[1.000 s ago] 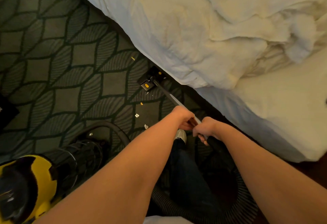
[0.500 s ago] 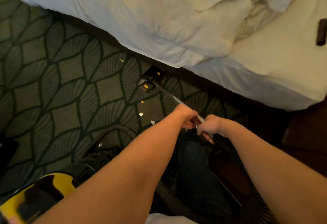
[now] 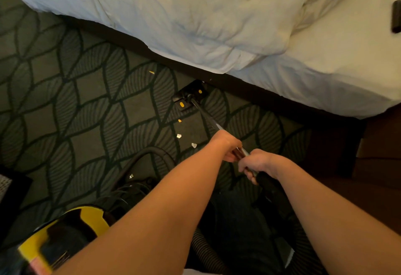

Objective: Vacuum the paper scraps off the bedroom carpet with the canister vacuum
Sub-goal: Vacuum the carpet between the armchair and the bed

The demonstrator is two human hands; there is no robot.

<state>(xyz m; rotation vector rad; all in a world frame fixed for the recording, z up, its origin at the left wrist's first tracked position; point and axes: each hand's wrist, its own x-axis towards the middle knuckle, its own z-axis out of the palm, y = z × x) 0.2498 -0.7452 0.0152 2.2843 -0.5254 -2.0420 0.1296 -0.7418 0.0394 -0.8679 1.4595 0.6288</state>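
Gripping wand: left hand forward, right hand behind, arms extended.

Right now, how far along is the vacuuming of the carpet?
Done: nothing I can confirm. In hand: left hand and right hand grip the wand, with the head on the carpet by the bed. Left: one scrap beyond the head, three scraps beside the wand, a fifth scrap near the hose.

Five paper scraps, one canister vacuum, one bed.
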